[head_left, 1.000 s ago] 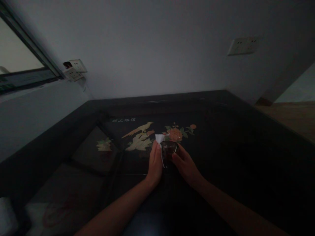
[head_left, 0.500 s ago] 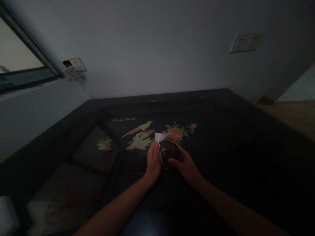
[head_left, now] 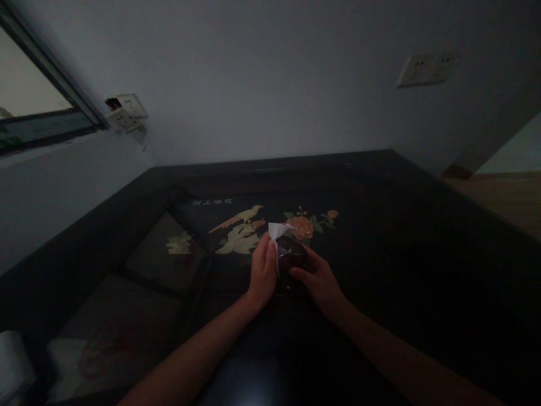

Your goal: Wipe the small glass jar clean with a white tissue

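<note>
In dim light, my left hand point(head_left: 262, 270) presses a white tissue point(head_left: 276, 234) against a small dark glassy cup point(head_left: 291, 256). My right hand point(head_left: 319, 279) grips the cup from the right, fingers curled round it. Both hands hover just above a black lacquered table point(head_left: 401, 242) painted with a yellow bird point(head_left: 239, 223) and an orange flower point(head_left: 302, 226). The cup's inside is too dark to make out.
A white wall stands behind the table with a double socket point(head_left: 426, 67) at upper right and another socket box point(head_left: 124, 111) by the window frame at left. A pale object point(head_left: 12, 366) lies at the bottom left. Wooden floor shows at far right.
Both hands with the cup and tissue sit slightly higher in the frame; the cup has turned a little in my right hand. The camera tilted slightly.
</note>
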Demonstrator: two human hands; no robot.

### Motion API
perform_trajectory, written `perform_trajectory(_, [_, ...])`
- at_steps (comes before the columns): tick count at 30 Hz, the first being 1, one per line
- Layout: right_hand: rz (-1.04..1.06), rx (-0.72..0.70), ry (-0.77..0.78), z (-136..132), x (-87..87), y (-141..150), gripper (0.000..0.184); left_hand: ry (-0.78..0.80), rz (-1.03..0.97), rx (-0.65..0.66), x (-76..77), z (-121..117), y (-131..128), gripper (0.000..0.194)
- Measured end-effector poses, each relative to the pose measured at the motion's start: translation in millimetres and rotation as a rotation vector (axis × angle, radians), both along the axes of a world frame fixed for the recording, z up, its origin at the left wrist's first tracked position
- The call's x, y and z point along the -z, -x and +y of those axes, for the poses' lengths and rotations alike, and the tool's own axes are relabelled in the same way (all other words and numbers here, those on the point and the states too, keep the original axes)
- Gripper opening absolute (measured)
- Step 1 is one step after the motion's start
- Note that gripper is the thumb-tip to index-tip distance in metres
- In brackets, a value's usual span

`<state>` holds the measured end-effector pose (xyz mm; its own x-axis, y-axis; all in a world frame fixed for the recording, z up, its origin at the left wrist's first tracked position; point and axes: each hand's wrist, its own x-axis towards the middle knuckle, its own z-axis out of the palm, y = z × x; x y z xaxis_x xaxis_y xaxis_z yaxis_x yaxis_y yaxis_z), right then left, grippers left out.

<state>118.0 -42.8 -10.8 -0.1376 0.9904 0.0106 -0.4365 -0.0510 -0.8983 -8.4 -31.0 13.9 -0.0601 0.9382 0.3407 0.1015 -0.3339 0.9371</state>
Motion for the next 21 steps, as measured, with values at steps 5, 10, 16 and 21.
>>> perform_trajectory(5, [0.017,-0.002,-0.001,0.8,0.5,-0.3,0.048,0.259,-0.258,0.028,-0.8,14.0,-2.1,0.033])
perform_trajectory(10, [0.018,-0.005,0.011,1.2,-0.5,0.3,0.056,0.428,-0.397,0.04,-1.6,23.0,-0.7,0.028])
perform_trajectory(16, [-0.001,0.035,-0.017,0.2,-1.6,0.9,0.053,0.052,0.023,-0.009,-9.9,3.1,-1.4,0.038])
perform_trajectory(21, [-0.044,0.048,-0.058,1.9,-0.9,-1.4,0.051,-0.251,0.289,0.055,-7.1,-2.9,1.3,0.041])
